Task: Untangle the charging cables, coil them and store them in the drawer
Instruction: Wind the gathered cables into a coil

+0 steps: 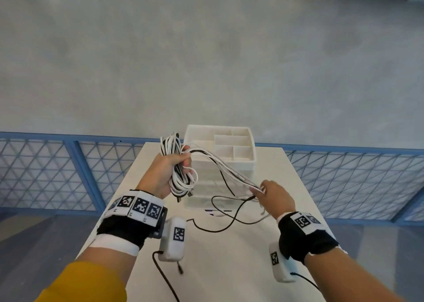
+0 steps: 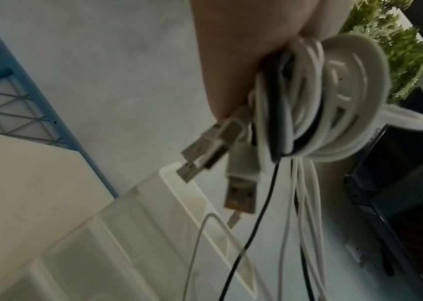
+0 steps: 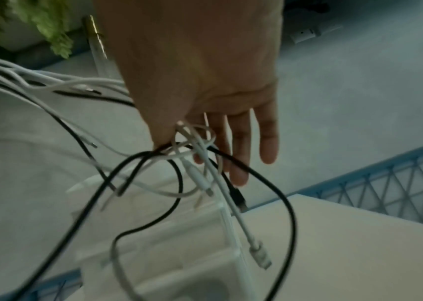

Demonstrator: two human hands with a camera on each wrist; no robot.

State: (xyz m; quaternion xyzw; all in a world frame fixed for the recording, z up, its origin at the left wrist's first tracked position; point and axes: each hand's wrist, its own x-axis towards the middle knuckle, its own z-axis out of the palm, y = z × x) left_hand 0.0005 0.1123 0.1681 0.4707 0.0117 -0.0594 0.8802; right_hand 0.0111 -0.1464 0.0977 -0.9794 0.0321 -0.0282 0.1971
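My left hand [image 1: 165, 171] is raised above the white table [image 1: 229, 267] and grips a coiled bundle of white and black charging cables [image 1: 182, 182]. In the left wrist view the coil [image 2: 334, 106] hangs below the hand [image 2: 231, 51], with USB plugs [image 2: 241, 193] dangling from it. Several loose strands [image 1: 229, 168] run from the coil to my right hand [image 1: 275, 196], which pinches them [image 3: 195, 146] at the thumb while its other fingers [image 3: 267, 142] stay straight. A black cable [image 1: 231, 219] loops down onto the table. The white drawer unit [image 1: 243, 162] stands behind the hands.
The drawer unit has an open divided tray [image 1: 229, 141] on top. A blue mesh railing [image 1: 68, 171] runs behind and beside the narrow table, above a grey floor [image 1: 206, 61]. A green plant [image 2: 398, 40] shows in the wrist views. The table's left edge [image 1: 114, 210] and right edge are close.
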